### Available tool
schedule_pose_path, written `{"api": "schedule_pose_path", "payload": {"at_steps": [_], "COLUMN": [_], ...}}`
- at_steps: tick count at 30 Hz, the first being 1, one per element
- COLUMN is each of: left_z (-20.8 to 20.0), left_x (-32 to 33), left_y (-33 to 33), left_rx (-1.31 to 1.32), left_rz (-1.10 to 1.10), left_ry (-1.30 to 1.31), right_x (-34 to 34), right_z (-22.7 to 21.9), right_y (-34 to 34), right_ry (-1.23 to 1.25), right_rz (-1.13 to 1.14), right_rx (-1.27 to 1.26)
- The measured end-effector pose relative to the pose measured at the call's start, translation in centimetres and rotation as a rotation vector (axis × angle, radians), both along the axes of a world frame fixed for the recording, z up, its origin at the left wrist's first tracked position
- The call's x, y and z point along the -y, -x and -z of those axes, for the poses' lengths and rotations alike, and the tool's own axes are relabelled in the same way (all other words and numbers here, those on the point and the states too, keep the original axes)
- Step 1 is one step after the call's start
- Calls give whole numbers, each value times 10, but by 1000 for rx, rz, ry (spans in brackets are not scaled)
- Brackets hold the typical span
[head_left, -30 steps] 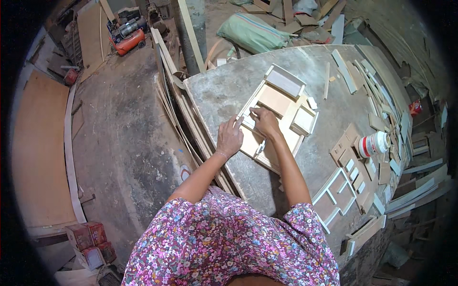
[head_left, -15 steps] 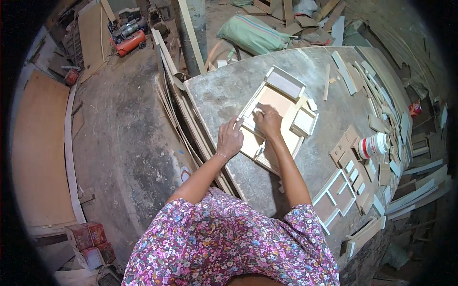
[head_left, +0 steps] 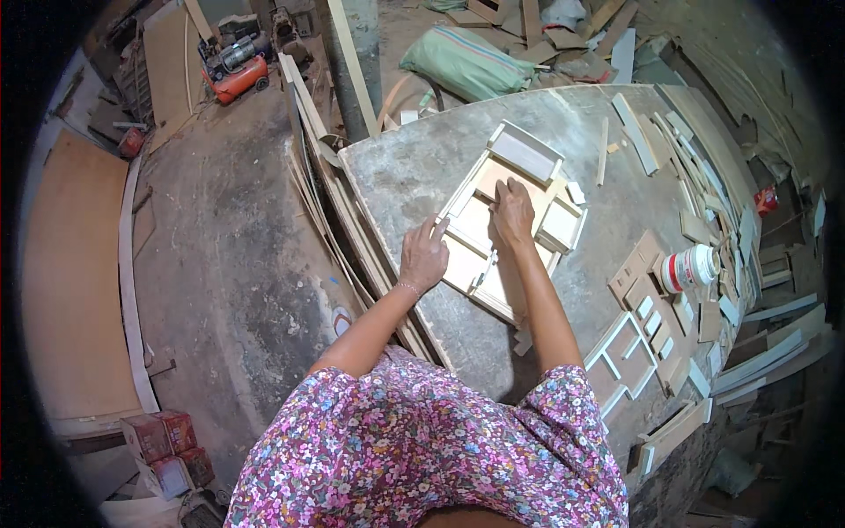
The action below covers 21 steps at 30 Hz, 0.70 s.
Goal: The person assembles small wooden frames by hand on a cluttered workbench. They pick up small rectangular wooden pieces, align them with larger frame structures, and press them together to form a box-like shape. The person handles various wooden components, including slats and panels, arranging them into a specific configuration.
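Note:
A small wooden model (head_left: 488, 295) with low walls and partitions lies on the grey worktable. My left hand (head_left: 424, 257) grips its left edge, the fingertips over the low wall. Above the floor of the model, my right hand (head_left: 514, 214) has its fingers bent and closed at the end of a thin wooden strip (head_left: 483, 195) set crosswise; the hand partly hides it. A longer partition (head_left: 466, 236) runs across nearer to me. One box-like compartment (head_left: 526, 151) stands at the far end, and a smaller one (head_left: 557, 223) at the right side.
On the worktable (head_left: 396, 167), a white tub with a red band (head_left: 691, 268) stands at the right. Near it are a white-walled frame (head_left: 619, 365) and several small wood pieces. Offcuts (head_left: 635, 132) are scattered along the far right. A green sack (head_left: 471, 63) lies beyond the table.
My right hand has moved away from me and to the right inside the model, uncovering the crosswise strip and more of the near partition. My left hand stays put.

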<state>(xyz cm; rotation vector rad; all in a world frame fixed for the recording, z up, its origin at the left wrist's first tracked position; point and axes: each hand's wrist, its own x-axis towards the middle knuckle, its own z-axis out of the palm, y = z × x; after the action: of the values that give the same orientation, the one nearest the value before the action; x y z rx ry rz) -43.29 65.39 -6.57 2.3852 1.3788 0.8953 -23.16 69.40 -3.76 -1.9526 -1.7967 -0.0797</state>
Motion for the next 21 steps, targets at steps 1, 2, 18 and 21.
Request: {"api": "schedule_pose_path", "payload": {"at_steps": [1,2,18,21], "left_z": [1,1,0,2], "left_x": [-1,-1,2,1], "left_y": [1,1,0,2], "left_rx": [4,-8,-90,-59], "left_rz": [-1,-4,-1,-14], "left_ry": [-2,1,-96,-107], "right_x": [1,2,-13,-14], "right_z": [0,0,-2,-7], "right_y": [5,10,14,16], "right_ry": [2,4,56,112], "right_rz": [3,5,26,-9], "right_rx": [0,1,248,223]}}
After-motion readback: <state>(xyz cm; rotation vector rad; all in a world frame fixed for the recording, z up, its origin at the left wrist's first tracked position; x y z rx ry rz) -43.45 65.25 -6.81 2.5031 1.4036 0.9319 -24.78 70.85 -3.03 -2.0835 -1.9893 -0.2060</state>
